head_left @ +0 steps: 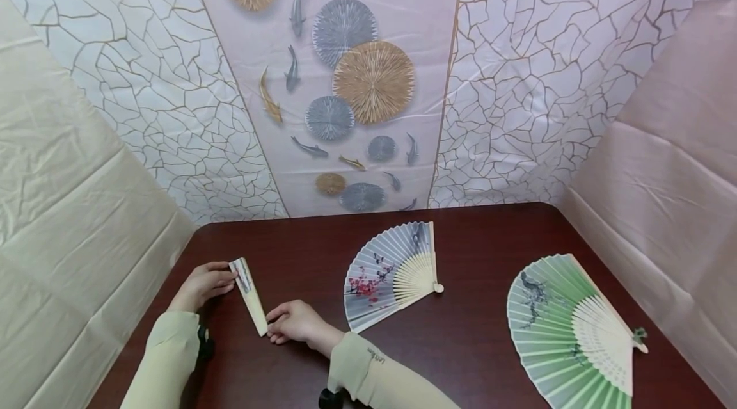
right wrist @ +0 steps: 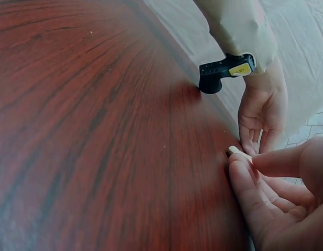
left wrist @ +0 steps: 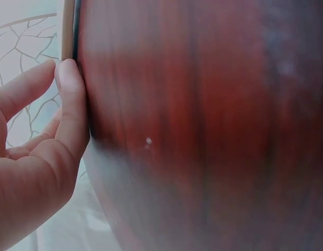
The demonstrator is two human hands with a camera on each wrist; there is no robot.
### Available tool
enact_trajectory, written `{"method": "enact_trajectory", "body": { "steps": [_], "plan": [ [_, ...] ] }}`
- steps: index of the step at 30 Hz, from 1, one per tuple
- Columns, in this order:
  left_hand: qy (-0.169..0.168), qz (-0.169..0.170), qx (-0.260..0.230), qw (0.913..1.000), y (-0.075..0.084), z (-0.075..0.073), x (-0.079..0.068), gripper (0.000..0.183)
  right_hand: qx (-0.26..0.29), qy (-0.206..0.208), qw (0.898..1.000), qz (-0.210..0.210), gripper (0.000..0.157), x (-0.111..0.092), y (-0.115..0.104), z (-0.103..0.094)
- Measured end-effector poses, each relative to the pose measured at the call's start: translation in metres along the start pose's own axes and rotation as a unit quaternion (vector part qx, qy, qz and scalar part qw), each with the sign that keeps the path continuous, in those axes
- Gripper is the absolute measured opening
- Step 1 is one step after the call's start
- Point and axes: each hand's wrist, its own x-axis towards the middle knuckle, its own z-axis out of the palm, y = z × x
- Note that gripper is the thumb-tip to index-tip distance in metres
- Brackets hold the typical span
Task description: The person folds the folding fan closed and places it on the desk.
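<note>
On the left of the table a folded hand fan lies slantwise, pale slats at its near end and a printed strip at its far end. My left hand pinches the far end from the left. My right hand holds the near end between thumb and fingers. In the left wrist view, the thumb and a finger meet at the fan's edge. In the right wrist view only the tip of the fan shows between the fingers; the rest is hidden.
A spread grey fan with red blossoms lies mid-table, right of my right hand. Farther right lies a spread green fan with a tassel. The dark red table meets patterned cloth at the back and pale cloth at both sides.
</note>
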Motion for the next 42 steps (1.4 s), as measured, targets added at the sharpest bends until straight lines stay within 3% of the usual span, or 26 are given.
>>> {"method": "enact_trajectory", "body": {
  "steps": [8, 11, 14, 21, 27, 32, 38, 42],
  "plan": [
    [0.073, 0.013, 0.033, 0.9967, 0.004, -0.001, -0.003, 0.056, 0.018, -0.017, 1.0, 0.001, 0.017, 0.002, 0.002, -0.006],
    [0.092, 0.019, 0.037, 0.9949, 0.009, 0.0, -0.003, 0.053, 0.02, -0.003, 1.0, -0.011, 0.016, 0.003, 0.0, -0.014],
    [0.095, 0.03, 0.042, 0.9942, 0.017, 0.006, -0.001, 0.051, 0.019, 0.03, 0.999, -0.029, 0.018, 0.006, -0.003, -0.031],
    [0.067, 0.059, 0.076, 0.9931, 0.035, 0.026, 0.0, 0.052, -0.004, 0.087, 0.994, -0.059, 0.018, 0.007, -0.023, -0.088],
    [0.028, 0.081, 0.098, 0.9915, 0.048, 0.051, -0.004, 0.05, -0.093, 0.136, 0.982, -0.093, 0.017, -0.004, -0.045, -0.135],
    [-0.015, 0.088, 0.088, 0.9921, 0.059, 0.082, -0.001, 0.045, -0.177, 0.188, 0.961, -0.097, 0.018, -0.008, -0.048, -0.179],
    [-0.047, 0.098, 0.092, 0.9898, 0.061, 0.127, -0.004, 0.036, -0.179, 0.247, 0.949, -0.079, 0.022, -0.018, -0.042, -0.227],
    [-0.048, 0.103, 0.086, 0.9898, 0.054, 0.15, -0.009, 0.031, -0.234, 0.287, 0.925, -0.09, 0.023, -0.023, -0.034, -0.252]
  ]
}}
